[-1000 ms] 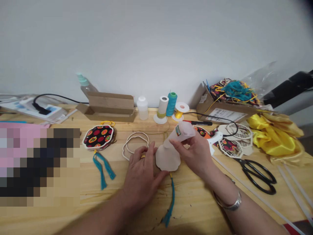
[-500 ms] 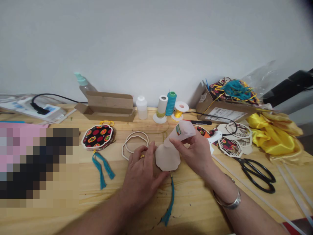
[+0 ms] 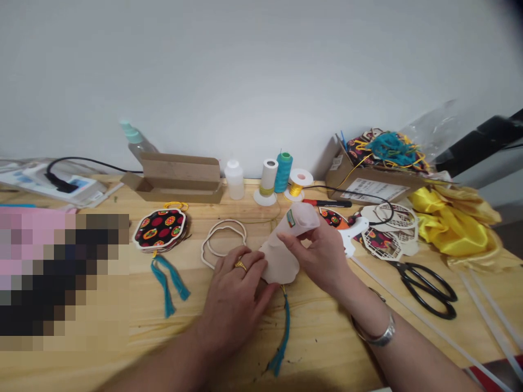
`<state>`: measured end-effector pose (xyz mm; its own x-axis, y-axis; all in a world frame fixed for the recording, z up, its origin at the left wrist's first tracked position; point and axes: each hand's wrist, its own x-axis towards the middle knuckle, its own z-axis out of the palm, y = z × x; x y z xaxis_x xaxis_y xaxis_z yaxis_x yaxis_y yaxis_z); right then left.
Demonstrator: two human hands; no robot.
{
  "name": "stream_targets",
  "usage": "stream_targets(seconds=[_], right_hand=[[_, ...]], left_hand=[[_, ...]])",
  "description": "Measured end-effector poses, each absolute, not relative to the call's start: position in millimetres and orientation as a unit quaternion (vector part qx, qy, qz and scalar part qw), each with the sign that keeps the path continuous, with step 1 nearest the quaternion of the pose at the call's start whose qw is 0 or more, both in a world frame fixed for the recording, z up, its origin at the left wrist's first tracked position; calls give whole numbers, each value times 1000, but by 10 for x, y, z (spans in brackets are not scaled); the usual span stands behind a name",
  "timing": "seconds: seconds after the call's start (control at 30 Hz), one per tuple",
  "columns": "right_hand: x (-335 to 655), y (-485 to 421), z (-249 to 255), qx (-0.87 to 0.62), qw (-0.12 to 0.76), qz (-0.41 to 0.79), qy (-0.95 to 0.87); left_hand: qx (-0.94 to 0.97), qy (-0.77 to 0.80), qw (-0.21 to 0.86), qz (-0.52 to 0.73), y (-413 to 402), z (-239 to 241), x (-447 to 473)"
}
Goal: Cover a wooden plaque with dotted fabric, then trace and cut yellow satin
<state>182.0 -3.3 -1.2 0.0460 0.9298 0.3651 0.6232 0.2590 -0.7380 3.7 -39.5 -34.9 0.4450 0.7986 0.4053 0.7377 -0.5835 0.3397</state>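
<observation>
Pressing on the left edge of a pale scalloped piece (image 3: 283, 265), the left hand (image 3: 235, 296) is laid palm-down on the desk (image 3: 122, 326), its fingers (image 3: 245, 261) held close together and slightly curled, with a gold ring seen on one of them; whether the thumb is tucked under the piece cannot be told. A translucent bottle (image 3: 297, 220) is gripped by the right hand (image 3: 322, 258), the thumb and fingers being closed around its lower body. The bottle is held tilted, its long axis running from the broad end at the upper right down to the narrow tip at the lower left, and the tip is brought to the upper part of the pale scalloped piece, apparently touching it. The piece thus lies directly below and to the left of the right hand and just to the right of the left hand, between the two, and it is flat on the desk near the front edge. A teal tassel (image 3: 283, 337) is seen trailing from under the piece toward the viewer. Wooden rings (image 3: 223, 238) are found just beyond the left hand, a patterned piece (image 3: 161, 228) further left, and scissors (image 3: 429, 288) well apart on the right.
</observation>
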Motion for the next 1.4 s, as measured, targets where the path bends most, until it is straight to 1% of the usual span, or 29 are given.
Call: stream_targets(seconds=[0.4,0.9,1.23,1.4], right_hand=[[1855,-23,-25,-588,425,166,-668],[2062,-80,79,-592,422,138,-673],[2078,-126,181,-591,399,105,-693],[2070,-141,169,-589,386,122,-700]], left_hand=[[850,462,49,248,-413,-318,42],[847,470,48,244,-413,-327,42],[846,471,43,245,-418,-311,53],[845,474,47,242,-419,-314,54]])
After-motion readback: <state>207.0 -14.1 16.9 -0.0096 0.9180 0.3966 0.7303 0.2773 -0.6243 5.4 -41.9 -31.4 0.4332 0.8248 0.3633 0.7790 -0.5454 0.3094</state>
